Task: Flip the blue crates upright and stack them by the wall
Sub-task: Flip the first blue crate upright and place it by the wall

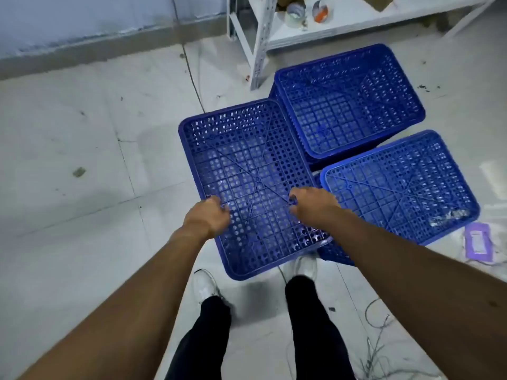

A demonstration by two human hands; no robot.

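Three blue perforated crates lie bottom-up on the tiled floor. The nearest crate [247, 171] is right in front of my feet. My left hand [207, 216] curls over its left edge, and my right hand [312, 205] curls over its right edge; both sets of fingertips are hidden against the plastic. A second crate [397, 187] lies to the right, touching the first. The third crate [348, 97] sits behind them and stands higher, apparently on top of other crates. The wall [82, 20] runs along the far left.
A white metal shelf rack [260, 37] holding tape rolls stands behind the crates. A thin cable [192, 75] crosses the floor toward the wall. A purple packet [478, 242] and loose wires [378, 352] lie at the right. Bare tiles stretch away on the left.
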